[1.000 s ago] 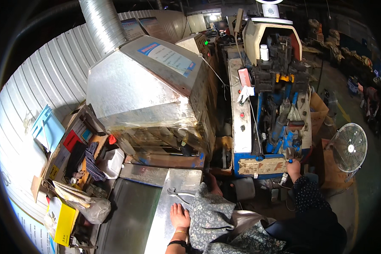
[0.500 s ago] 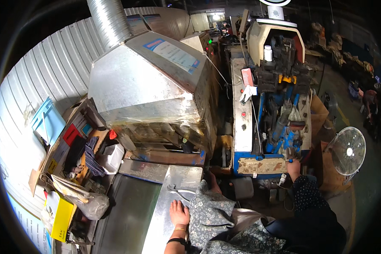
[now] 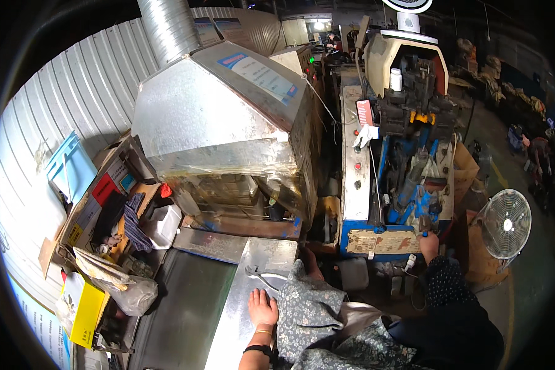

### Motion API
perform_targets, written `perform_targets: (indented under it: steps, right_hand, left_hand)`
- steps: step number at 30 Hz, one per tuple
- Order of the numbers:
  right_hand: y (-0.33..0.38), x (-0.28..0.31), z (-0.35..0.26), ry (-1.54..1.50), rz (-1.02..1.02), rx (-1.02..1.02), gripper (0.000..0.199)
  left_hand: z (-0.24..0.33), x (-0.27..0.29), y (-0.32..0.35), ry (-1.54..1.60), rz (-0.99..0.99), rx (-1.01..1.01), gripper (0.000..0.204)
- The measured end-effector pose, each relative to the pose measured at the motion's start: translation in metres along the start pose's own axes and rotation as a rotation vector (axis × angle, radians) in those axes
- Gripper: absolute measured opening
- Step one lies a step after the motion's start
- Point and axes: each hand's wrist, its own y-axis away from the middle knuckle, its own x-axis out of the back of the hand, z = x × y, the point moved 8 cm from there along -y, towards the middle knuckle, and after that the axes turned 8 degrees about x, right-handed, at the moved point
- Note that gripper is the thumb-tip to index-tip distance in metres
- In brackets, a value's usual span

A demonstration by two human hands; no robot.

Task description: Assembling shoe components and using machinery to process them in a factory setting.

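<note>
My left hand (image 3: 263, 309) lies flat, fingers stretched out, on a bare metal sheet (image 3: 234, 314) beside the conveyor belt. Just beyond its fingertips lies a pair of pliers (image 3: 263, 275) with pale metal handles, touched by neither hand. At the front right corner of the blue-and-white machine (image 3: 356, 179), my right hand (image 3: 429, 247) is closed around what looks like a blue handle (image 3: 424, 234). Most of that handle is hidden by the fingers. A patterned apron (image 3: 311, 308) covers my lap between the two arms.
A large sheet-metal hood (image 3: 209, 111) stands over the dark belt (image 3: 188, 308). To the left, a cluttered shelf (image 3: 139, 203) holds cloths, a white tray (image 3: 163, 227) and a yellow box (image 3: 89, 313). A round fan (image 3: 507, 223) and cardboard boxes (image 3: 475, 250) stand at the right.
The view has shifted slightly, so the hood and machine sit a little further right. Both hands keep their places on the sheet and at the machine's corner.
</note>
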Motion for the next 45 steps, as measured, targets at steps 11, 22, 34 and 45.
perform_targets:
  steps: [11, 22, 34, 45]
  right_hand:
    - [-0.004, -0.005, 0.01, -0.023, 0.046, 0.045, 0.027]
    - [-0.009, -0.013, 0.022, 0.003, -0.02, -0.039, 0.026]
    - [-0.025, -0.048, 0.074, -0.206, 0.047, -0.038, 0.018]
    - [-0.019, -0.051, 0.069, -0.336, -0.05, -0.153, 0.011]
  left_hand:
    - [0.0, -0.001, 0.0, 0.003, 0.021, -0.019, 0.055]
    - [0.002, 0.0, -0.001, -0.009, -0.004, -0.017, 0.055]
    - [0.003, -0.002, 0.0, -0.015, 0.0, -0.037, 0.054]
    - [0.001, -0.002, 0.0, -0.004, 0.005, -0.033, 0.055]
